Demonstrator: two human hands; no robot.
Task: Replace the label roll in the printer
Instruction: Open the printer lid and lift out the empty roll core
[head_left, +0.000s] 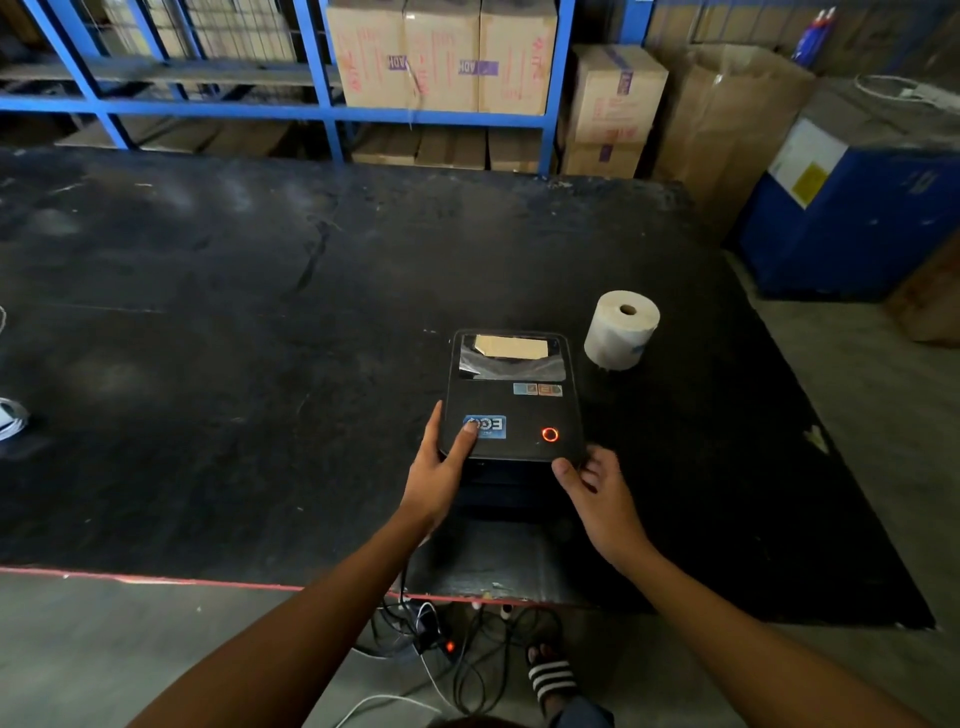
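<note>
A black label printer (511, 397) sits on the dark table (208, 338), lid down, with a red ring light lit on top and a clear window showing a pale roll inside. My left hand (441, 467) grips its front left corner, thumb pressed on the blue sticker. At the front right corner, my right hand (597, 493) has its fingers curled under the lid's edge. A white label roll (621, 330) stands upright on the table just behind and to the right of the printer, untouched.
Blue metal shelving with cardboard boxes (441, 57) lines the far side. A blue bin (852, 208) stands on the floor to the right. Cables and a power strip (447, 644) lie under the table's near edge, beside a sandalled foot.
</note>
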